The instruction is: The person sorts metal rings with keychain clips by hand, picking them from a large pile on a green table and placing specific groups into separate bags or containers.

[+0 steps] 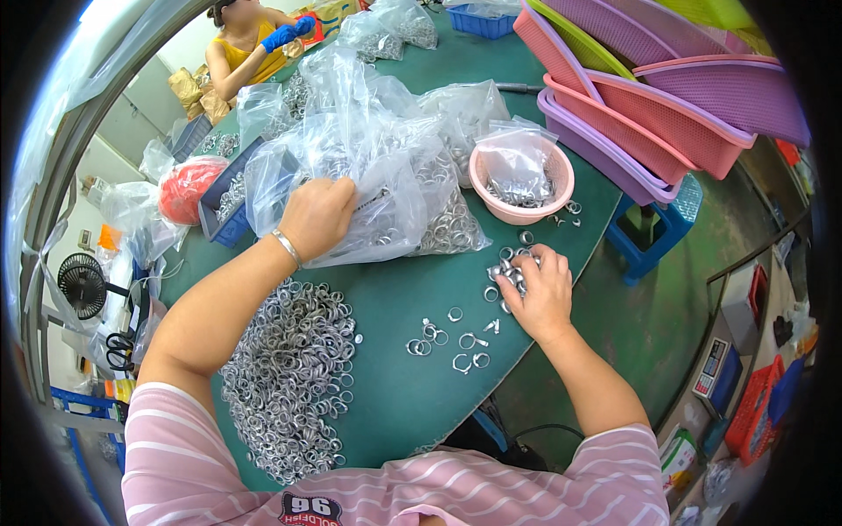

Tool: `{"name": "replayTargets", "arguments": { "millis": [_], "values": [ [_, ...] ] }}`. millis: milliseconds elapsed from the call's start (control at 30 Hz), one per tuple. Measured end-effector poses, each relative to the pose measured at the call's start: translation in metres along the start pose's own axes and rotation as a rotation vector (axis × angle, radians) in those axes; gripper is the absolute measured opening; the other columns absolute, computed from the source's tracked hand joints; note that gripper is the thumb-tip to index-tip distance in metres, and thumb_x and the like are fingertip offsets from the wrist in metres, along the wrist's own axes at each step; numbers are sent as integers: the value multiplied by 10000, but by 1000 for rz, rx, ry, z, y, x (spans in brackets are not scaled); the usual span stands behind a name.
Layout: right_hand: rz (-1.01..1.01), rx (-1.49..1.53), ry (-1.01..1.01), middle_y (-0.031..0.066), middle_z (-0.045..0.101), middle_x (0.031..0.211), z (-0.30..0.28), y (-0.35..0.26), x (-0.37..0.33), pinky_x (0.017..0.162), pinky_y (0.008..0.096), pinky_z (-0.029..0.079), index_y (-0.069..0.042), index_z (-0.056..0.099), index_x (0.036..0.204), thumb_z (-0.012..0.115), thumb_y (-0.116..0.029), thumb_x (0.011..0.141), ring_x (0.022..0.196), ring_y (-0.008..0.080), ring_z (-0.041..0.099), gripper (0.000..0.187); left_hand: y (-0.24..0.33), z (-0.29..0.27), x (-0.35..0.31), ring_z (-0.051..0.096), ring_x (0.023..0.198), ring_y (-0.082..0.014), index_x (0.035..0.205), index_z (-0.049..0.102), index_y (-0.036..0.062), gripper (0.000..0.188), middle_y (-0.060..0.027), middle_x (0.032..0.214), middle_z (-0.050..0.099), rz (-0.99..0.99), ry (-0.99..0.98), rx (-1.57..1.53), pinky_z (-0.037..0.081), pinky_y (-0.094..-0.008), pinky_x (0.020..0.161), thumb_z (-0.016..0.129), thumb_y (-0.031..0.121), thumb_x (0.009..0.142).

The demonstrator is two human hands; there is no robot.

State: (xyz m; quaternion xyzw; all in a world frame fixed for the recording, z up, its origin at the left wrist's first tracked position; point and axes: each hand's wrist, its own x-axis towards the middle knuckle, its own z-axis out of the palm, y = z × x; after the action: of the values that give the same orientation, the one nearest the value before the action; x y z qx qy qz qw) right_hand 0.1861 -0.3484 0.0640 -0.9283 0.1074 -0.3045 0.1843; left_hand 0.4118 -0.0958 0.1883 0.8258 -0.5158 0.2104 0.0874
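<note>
My left hand (317, 219) is closed on a large clear plastic bag (386, 232) in the middle of the table; metal rings show through it. On the right, my right hand (542, 296) curls its fingers around a small cluster of silver rings (506, 273) near the table's edge. Several loose rings (455, 314) lie scattered between my hands. A big heap of grey metal rings (294, 377) spreads beneath my left forearm. Beyond my right hand stands a pink basket (480, 195) with a clear bag of rings (524, 180) in it.
Stacked pink and purple plastic baskets (631, 131) rise at the right edge of the green table (386, 394), above a blue stool (645, 241). A blue bin (230, 230) with rings sits at left. Across the table, a person in blue gloves (281, 38) handles something.
</note>
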Motion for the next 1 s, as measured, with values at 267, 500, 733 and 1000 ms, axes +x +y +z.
{"name": "replayTargets", "arguments": {
  "millis": [267, 500, 733, 1000],
  "values": [
    [7, 5, 3, 113, 550, 1105, 1, -1, 1, 824, 452, 433, -114, 658, 962, 762, -321, 750, 994, 327, 516, 315, -6, -30, 65, 597, 692, -338, 735, 604, 4, 403, -165, 755, 625, -138, -140, -52, 468, -427, 621, 602, 374, 894],
    [2, 8, -20, 106, 551, 1104, 0, -5, 2, 823, 447, 432, -106, 658, 955, 783, -354, 723, 989, 326, 512, 362, 10, -9, 123, 643, 839, -182, 1092, 634, 38, 295, -81, 961, 678, -361, -24, -490, 530, -330, 754, 677, 234, 877],
    [-16, -67, -37, 120, 555, 1109, 2, 2, 1, 817, 453, 437, -94, 646, 975, 791, -329, 718, 993, 343, 506, 377, 128, 39, 96, 585, 992, -377, 1160, 583, 36, 482, -184, 1034, 588, 291, -14, -408, 481, -448, 874, 629, -33, 684],
    [-22, 5, -4, 146, 548, 1034, 1, -7, 6, 776, 439, 447, -87, 635, 947, 819, -270, 690, 923, 345, 506, 366, 43, -9, 82, 511, 1196, -347, 1249, 566, 48, 723, -166, 1248, 568, 222, 136, -92, 397, -454, 1001, 785, 483, 715]
  ]
}}
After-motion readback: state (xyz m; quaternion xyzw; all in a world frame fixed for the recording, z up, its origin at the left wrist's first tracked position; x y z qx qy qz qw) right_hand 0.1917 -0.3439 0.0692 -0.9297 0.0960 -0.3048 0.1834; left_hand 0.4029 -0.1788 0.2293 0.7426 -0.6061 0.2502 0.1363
